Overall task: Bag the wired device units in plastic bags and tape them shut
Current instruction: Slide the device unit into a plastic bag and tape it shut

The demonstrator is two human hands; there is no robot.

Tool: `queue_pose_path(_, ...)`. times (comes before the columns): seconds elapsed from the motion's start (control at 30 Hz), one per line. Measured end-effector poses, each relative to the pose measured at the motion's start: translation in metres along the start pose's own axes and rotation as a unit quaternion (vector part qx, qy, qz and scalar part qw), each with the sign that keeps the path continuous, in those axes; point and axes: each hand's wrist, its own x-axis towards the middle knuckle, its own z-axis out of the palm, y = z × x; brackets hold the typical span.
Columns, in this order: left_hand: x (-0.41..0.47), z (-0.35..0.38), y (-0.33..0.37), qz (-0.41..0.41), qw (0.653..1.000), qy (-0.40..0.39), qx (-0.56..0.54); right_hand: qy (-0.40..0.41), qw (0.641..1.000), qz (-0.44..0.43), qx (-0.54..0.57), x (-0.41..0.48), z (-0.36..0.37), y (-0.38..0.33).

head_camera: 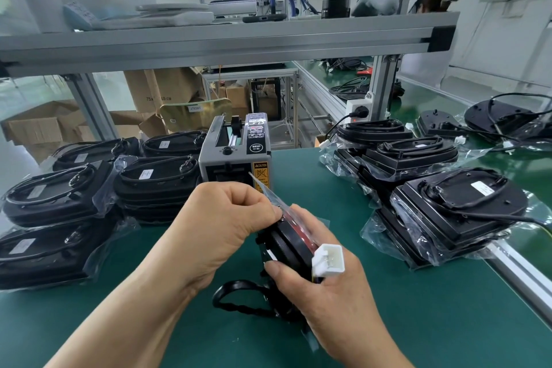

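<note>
Head view. The left hand (221, 218) is curled into a loose fist, thumb and forefinger pinching the lower end of a clear tape strip (264, 188) that slants up and away from its knuckles. The right hand (334, 293) sits just beside it, nearer the camera, with thumb and fingers wrapped round a black device unit (286, 243) held on edge between the two hands. The pinched end of the tape touches the unit's upper rim, right at the left hand's fingertips. A white connector (328, 258) lies against the right hand's forefinger, and the unit's black cable (239, 299) loops out below the left wrist onto the green surface (418, 323).

Just beyond the left hand's knuckles stands a grey tape dispenser (236, 155). Left of that hand lie bagged units (59, 197) in stacks. Right of the right hand lies another bagged stack (448, 212), and farther off in that direction are bare units (507, 119) with loose wires.

Most of the held unit is covered by the two hands, so its shape is hard to read. Thin clear film shows around it, but whether it fully encloses the unit cannot be told. The cable's far end is hidden under the right hand.
</note>
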Motion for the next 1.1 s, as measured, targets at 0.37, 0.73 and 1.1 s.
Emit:
queue_pose_path(0.37, -0.003, 0.0, -0.007, 0.052, 0.997, 0.027, 0.056, -0.004, 1.0, -0.002, -0.014, -0.001, 0.001, 0.001)
queue_pose_path(0.73, -0.003, 0.003, -0.017, -0.007, 0.998, 0.058, 0.002, 0.001, 1.0, -0.003, -0.017, -0.002, 0.002, -0.001)
queue_pose_path(1.1, -0.003, 0.018, -0.022, -0.003, 0.995, 0.069, -0.067, 0.008, 1.0, -0.014, -0.023, -0.001, 0.003, 0.0)
